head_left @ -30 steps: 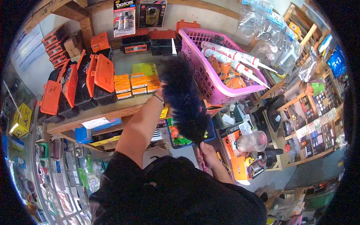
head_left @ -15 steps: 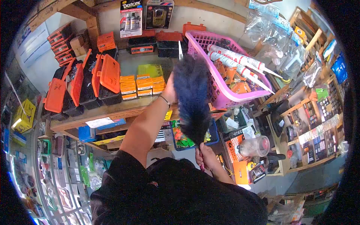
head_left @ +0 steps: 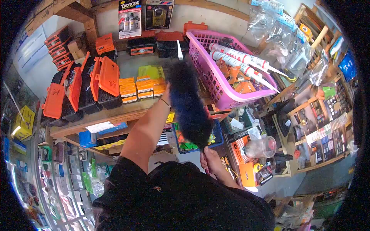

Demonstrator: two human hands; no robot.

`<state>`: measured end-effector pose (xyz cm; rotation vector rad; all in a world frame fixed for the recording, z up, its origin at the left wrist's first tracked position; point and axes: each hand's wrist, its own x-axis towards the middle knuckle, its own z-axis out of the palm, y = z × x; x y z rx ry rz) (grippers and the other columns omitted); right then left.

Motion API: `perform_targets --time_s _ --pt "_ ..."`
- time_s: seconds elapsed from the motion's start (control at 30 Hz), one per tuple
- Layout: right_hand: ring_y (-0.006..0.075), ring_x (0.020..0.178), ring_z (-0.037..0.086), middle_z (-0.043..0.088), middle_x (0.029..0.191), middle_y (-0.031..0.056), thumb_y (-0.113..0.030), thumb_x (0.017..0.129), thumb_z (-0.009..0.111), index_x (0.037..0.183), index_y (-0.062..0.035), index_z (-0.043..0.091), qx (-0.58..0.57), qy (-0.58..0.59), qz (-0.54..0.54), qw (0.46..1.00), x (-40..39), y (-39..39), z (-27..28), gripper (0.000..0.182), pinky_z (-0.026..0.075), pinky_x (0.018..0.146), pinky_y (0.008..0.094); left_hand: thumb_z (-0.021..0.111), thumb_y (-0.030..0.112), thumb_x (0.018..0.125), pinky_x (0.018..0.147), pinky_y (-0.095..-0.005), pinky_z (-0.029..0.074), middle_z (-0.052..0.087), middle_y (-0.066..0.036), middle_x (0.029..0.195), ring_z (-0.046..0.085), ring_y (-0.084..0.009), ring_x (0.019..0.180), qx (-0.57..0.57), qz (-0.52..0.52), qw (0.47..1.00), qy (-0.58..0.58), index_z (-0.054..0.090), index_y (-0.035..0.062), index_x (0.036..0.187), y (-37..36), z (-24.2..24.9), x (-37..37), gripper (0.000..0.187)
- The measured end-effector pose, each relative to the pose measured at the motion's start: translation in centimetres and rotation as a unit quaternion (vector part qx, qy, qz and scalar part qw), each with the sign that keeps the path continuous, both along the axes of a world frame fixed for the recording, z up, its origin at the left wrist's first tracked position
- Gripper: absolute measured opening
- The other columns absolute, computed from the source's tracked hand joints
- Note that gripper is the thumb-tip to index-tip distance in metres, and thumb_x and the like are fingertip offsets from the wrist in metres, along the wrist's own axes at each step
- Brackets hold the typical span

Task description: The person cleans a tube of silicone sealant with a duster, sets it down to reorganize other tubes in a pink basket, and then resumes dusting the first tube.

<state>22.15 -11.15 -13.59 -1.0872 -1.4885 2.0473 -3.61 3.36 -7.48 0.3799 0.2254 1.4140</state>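
My right hand (head_left: 214,161) is closed round the handle of a dark feather duster (head_left: 189,104), whose fluffy head points up and away from me. My left forearm reaches forward over the wooden shelf, and my left hand (head_left: 166,91) is mostly behind the duster, its fingers hidden. A white pointed nozzle (head_left: 179,51) sticks up just beyond the duster's top; whatever it belongs to is covered. Small orange-and-white boxes (head_left: 145,87) sit to the left of my left hand. A pink basket (head_left: 231,101) with sealant tubes (head_left: 239,57) and orange packets stands right of the duster.
Black cases with orange lids (head_left: 108,76) stand open on the shelf's left, and more (head_left: 141,46) line the back. Below the shelf lie a blue tray (head_left: 219,138) and a clear plastic jar (head_left: 262,148). Bagged goods (head_left: 281,30) hang at right.
The duster's head has swung a little to the left, and my left hand has shifted slightly left as well. The whole view has moved a little. My right hand keeps its grip.
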Motion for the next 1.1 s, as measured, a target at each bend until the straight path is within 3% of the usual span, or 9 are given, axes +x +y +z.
perform_targets --time_s 0.03,0.1,0.17,0.3,0.53,0.63,0.7,0.9,1.1 --pt "0.0098 0.035 0.031 0.034 0.044 0.0004 -0.046 0.086 0.035 0.065 -0.0078 0.041 -0.048 0.035 -0.052 0.997 -0.2 -0.1 0.2 0.044 0.027 0.035 0.0223 0.040 0.053 0.081 0.064 -0.0372 0.047 0.056 -0.009 0.077 0.056 -0.0244 0.068 -0.076 0.064 0.995 -0.003 0.053 0.0106 0.091 -2.3 3.7 1.2 0.046" --pt "0.0097 0.035 0.031 0.034 0.044 0.0004 -0.046 0.086 0.036 0.065 -0.0077 0.042 -0.096 0.069 -0.106 0.987 -0.1 -0.2 0.2 0.044 0.027 0.035 0.0221 0.038 0.056 0.080 0.075 -0.0386 0.046 0.058 -0.013 0.094 0.057 -0.0264 0.080 0.159 -0.132 0.975 -0.077 0.053 0.0084 0.103 1.6 -3.0 -2.2 0.055" --pt "0.0101 0.034 0.033 0.036 0.045 0.0001 -0.045 0.087 0.036 0.065 -0.0081 0.042 -0.104 0.043 -0.036 0.993 0.3 -0.3 -0.1 0.043 0.030 0.033 0.0227 0.041 0.062 0.075 0.065 -0.0346 0.048 0.059 -0.008 0.081 0.057 -0.0211 0.070 -0.024 0.007 1.000 0.008 0.056 0.0102 0.093 -0.6 0.7 0.0 0.056" --pt "0.0101 0.034 0.033 0.036 0.046 0.0000 -0.045 0.086 0.037 0.065 -0.0090 0.042 -0.087 0.050 -0.060 0.993 0.5 -0.5 0.3 0.042 0.029 0.033 0.0231 0.044 0.060 0.075 0.066 -0.0356 0.048 0.059 -0.006 0.080 0.057 -0.0198 0.069 -0.032 0.093 0.995 0.015 0.055 0.0119 0.097 -2.2 1.9 0.4 0.054" --pt "0.0096 0.036 0.034 0.035 0.045 0.0001 -0.044 0.087 0.037 0.063 -0.0086 0.042 -0.056 0.015 0.008 0.998 1.2 -0.8 1.0 0.043 0.028 0.035 0.0219 0.042 0.059 0.076 0.084 -0.0380 0.042 0.056 -0.010 0.099 0.053 -0.0229 0.092 -0.023 -0.006 0.999 -0.023 0.049 0.0086 0.113 -1.2 -0.1 -0.3 0.063" --pt "0.0096 0.036 0.033 0.035 0.045 0.0002 -0.043 0.087 0.037 0.063 -0.0085 0.041 -0.089 0.064 -0.032 0.993 0.9 -0.9 -0.1 0.042 0.027 0.034 0.0222 0.043 0.058 0.077 0.080 -0.0363 0.044 0.058 -0.009 0.094 0.055 -0.0210 0.087 -0.017 0.108 0.991 0.082 0.052 0.0100 0.109 -2.2 0.9 0.4 0.059" --pt "0.0097 0.035 0.033 0.035 0.045 0.0001 -0.043 0.087 0.037 0.064 -0.0086 0.042 -0.124 0.101 -0.057 0.986 0.8 -0.7 -0.5 0.041 0.027 0.034 0.0224 0.043 0.059 0.076 0.068 -0.0367 0.046 0.059 -0.005 0.087 0.055 -0.0182 0.076 0.129 -0.081 0.988 -0.008 0.056 0.0112 0.099 -1.1 0.3 -0.9 0.055" --pt "0.0097 0.034 0.033 0.036 0.045 0.0002 -0.043 0.087 0.036 0.064 -0.0090 0.041 -0.096 0.043 -0.004 0.994 1.9 0.2 -0.8 0.041 0.027 0.033 0.0227 0.039 0.052 0.082 0.093 -0.0382 0.034 0.050 -0.011 0.113 0.047 -0.0240 0.104 0.129 0.169 0.965 0.157 0.044 0.0092 0.118 1.9 -2.7 -0.5 0.057" --pt "0.0087 0.035 0.033 0.037 0.045 -0.0008 -0.042 0.087 0.037 0.064 -0.0098 0.042 -0.144 0.098 0.005 0.985 2.1 0.4 -1.2 0.040 0.027 0.032 0.0218 0.039 0.056 0.079 0.083 -0.0399 0.041 0.056 -0.012 0.099 0.053 -0.0251 0.091 0.027 0.062 0.998 -0.002 0.048 0.0069 0.109 -2.0 2.3 1.4 0.058"
